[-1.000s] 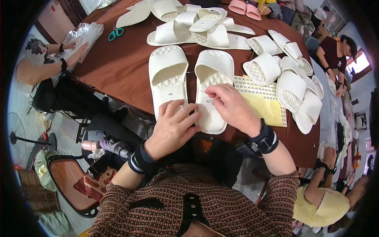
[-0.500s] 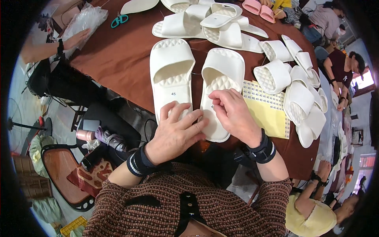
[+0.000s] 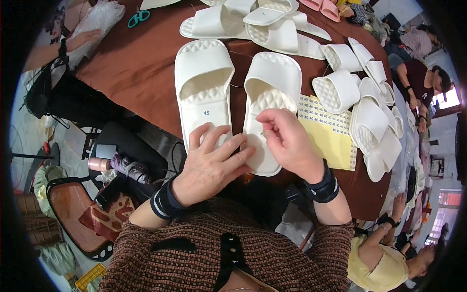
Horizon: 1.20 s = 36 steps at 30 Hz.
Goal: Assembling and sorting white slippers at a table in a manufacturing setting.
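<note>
Two white slide slippers lie side by side in front of me, toes pointing away. My left hand (image 3: 214,155) rests across the heel of the left slipper (image 3: 205,68), fingers apart and bent, fingertips reaching the edge of the right slipper (image 3: 272,73). A small printed mark shows on the left slipper's insole. Over the right slipper's insole, my right hand (image 3: 292,143) is closed in a pinch, thumb and forefinger together. A tiny dark spot shows at these fingertips; I cannot make out what it is. Beside that hand lies a yellow-backed sheet of small printed stickers (image 3: 331,141).
More white slippers (image 3: 372,117) are heaped at the right and along the far side of the brown-covered table (image 3: 126,73). Teal scissors (image 3: 138,18) lie at the far left. Another person's hand (image 3: 85,40) touches clear plastic there. A chair (image 3: 73,214) stands at the left.
The view has shifted slightly, with the slippers now a little higher and further left. My right hand stays pinched over the right slipper, and my left hand still lies across the heels.
</note>
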Motion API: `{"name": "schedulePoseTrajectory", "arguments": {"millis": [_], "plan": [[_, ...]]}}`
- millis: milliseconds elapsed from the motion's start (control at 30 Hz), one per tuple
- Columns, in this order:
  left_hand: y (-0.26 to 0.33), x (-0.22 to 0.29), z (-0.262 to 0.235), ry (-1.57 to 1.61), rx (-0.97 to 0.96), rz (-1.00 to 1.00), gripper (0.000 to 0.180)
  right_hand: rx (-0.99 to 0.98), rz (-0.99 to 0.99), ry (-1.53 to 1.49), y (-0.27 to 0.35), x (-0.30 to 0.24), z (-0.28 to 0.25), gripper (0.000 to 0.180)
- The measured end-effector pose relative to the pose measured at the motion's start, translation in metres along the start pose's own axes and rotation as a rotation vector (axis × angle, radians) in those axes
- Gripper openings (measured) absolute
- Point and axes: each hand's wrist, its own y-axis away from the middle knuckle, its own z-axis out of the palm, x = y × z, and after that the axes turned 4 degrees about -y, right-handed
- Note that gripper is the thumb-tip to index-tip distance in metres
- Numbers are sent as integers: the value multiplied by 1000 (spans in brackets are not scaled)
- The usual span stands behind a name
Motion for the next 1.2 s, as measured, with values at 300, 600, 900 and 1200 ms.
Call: {"name": "schedulePoseTrajectory", "arguments": {"millis": [300, 600, 900, 1200], "plan": [[-1, -1, -1, -20, -18, 13, 48, -98, 306, -271, 6, 6, -35, 19], [-1, 1, -2, -22, -25, 7, 47, -76, 76, 1, 5, 8, -26, 14], [-2, 1, -2, -1, -40, 7, 42, -104, 94, -23, 5, 17, -23, 13], [-13, 5, -13, 101, -92, 5, 42, -69, 200, -118, 6, 17, -22, 18]]}}
